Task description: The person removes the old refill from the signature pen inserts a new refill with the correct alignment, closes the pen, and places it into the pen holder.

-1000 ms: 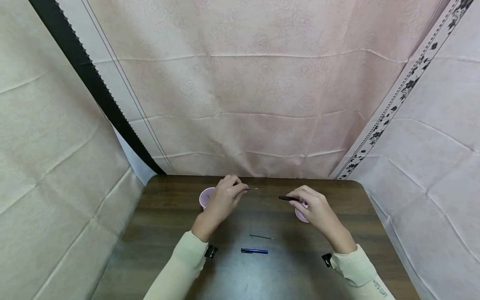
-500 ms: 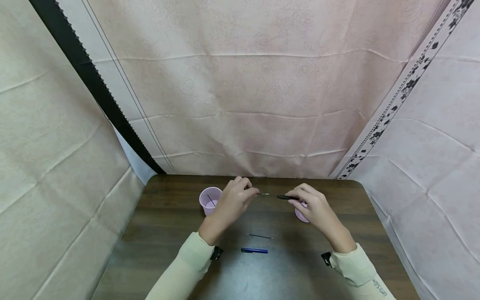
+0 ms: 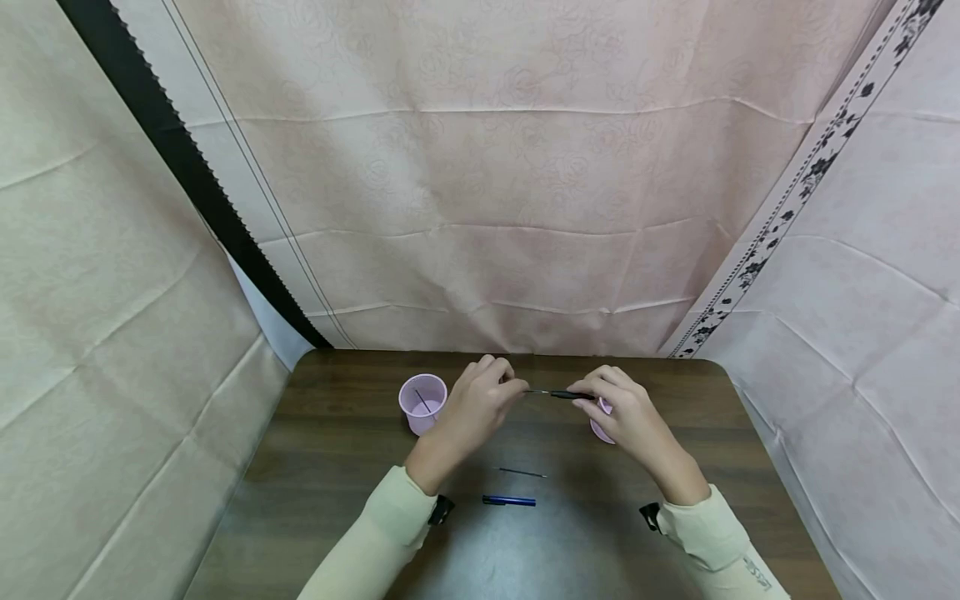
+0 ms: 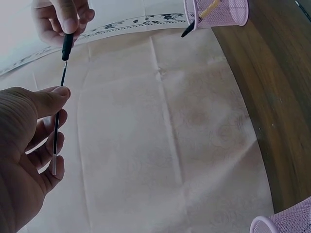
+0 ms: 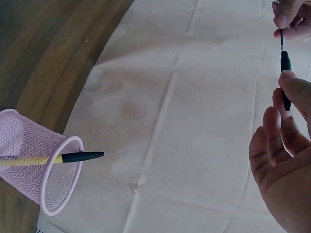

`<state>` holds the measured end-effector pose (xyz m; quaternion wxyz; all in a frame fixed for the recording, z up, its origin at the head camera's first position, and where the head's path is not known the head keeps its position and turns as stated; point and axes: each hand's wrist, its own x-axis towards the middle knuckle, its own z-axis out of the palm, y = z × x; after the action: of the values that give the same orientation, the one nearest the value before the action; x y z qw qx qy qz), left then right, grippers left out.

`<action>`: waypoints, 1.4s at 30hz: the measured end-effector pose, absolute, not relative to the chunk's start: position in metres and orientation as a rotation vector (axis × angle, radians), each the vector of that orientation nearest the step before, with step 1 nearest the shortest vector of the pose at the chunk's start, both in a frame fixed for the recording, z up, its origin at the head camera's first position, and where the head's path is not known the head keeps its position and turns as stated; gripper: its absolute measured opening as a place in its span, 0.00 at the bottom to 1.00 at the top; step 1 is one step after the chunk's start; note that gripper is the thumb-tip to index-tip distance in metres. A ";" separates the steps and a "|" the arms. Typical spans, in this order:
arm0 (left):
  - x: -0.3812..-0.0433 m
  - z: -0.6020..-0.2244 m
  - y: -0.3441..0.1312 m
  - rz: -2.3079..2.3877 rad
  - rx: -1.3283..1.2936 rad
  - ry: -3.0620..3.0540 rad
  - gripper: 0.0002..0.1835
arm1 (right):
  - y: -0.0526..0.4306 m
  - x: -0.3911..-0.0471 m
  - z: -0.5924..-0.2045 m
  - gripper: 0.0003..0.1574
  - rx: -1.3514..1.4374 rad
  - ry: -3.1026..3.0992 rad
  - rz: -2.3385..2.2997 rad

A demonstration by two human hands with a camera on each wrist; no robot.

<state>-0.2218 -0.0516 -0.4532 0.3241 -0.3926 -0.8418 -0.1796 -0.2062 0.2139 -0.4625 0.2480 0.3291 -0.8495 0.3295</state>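
My left hand (image 3: 480, 404) pinches a thin dark pen refill (image 4: 56, 128) between thumb and fingers. Its clear end points back along the fingers in the left wrist view. My right hand (image 3: 621, 410) pinches a short black pen piece (image 5: 285, 63), held nearly in line with the refill. The refill's metal tip meets the end of the black piece; how far it goes in I cannot tell. Both hands are raised over the far part of the table, with a lilac mesh cup (image 3: 408, 417) beside the left hand and another lilac mesh cup (image 5: 31, 179) partly behind the right.
On the wooden table (image 3: 315, 483), a second thin refill (image 3: 522, 472) lies above a blue pen (image 3: 509, 502). A thin dark stick (image 3: 423, 400) stands in the left cup. A yellow pen with a black end (image 5: 82, 157) leans in the right cup. Cloth (image 3: 517, 250) hangs behind.
My left hand has moved right with the refill, closing the gap to the black pen piece. The left cup has come fully into view. My right hand has barely moved.
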 end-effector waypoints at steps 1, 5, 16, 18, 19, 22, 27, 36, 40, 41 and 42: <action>-0.221 -0.453 -0.051 -0.471 -1.031 -2.208 0.04 | 0.214 -0.206 -0.462 0.15 0.898 -2.314 0.897; -0.220 -0.452 -0.050 -0.466 -1.035 -2.216 0.04 | 0.213 -0.206 -0.464 0.16 0.902 -2.301 0.894; -0.221 -0.451 -0.044 -0.452 -1.079 -2.200 0.04 | 0.211 -0.206 -0.465 0.16 0.896 -2.307 0.866; -0.221 -0.452 -0.043 -0.470 -1.091 -2.185 0.03 | 0.210 -0.206 -0.465 0.16 0.896 -2.302 0.854; -0.221 -0.452 -0.042 -0.479 -1.096 -2.180 0.03 | 0.209 -0.206 -0.465 0.16 0.895 -2.300 0.847; -0.221 -0.453 -0.041 -0.513 -1.113 -2.184 0.02 | 0.208 -0.206 -0.466 0.16 0.899 -2.296 0.833; -0.221 -0.454 -0.039 -0.557 -1.117 -2.229 0.02 | 0.206 -0.205 -0.465 0.16 0.907 -2.292 0.850; -0.222 -0.456 -0.034 -0.592 -1.119 -2.211 0.03 | 0.207 -0.207 -0.468 0.18 0.937 -2.272 0.885; -0.222 -0.457 -0.032 -0.607 -1.121 -2.220 0.04 | 0.207 -0.207 -0.468 0.16 0.927 -2.281 0.883; -0.222 -0.458 -0.032 -0.609 -1.119 -2.220 0.04 | 0.207 -0.207 -0.468 0.16 0.922 -2.287 0.888; -0.222 -0.458 -0.031 -0.615 -1.117 -2.221 0.04 | 0.207 -0.207 -0.468 0.16 0.917 -2.292 0.889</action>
<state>-0.2224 -0.0314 -0.4579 0.2862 -0.4180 -0.8309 -0.2302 -0.2066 0.2070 -0.4676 0.2560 0.3379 -0.8444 0.3276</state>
